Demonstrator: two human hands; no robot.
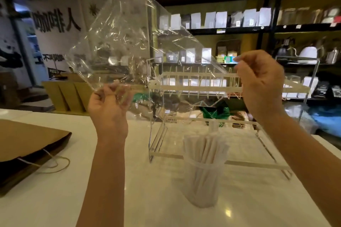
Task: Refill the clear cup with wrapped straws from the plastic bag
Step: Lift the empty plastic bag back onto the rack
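A clear plastic bag [129, 38] is held up flat in the air, and no straws show inside it. My left hand [108, 107] pinches its lower left corner. My right hand [258, 81] pinches its right corner at about the same height. Below the bag, a clear cup [203, 184] stands upright on the white counter [129, 180]. The cup is packed with several white paper-wrapped straws [204, 147] that fan out above its rim. Both hands are well above the cup and apart from it.
A two-tier wire dish rack [193, 86] stands just behind the cup. A brown paper bag [24, 145] with twine handles lies on the counter at left. Dark shelves with pouches and kettles [310, 53] fill the background.
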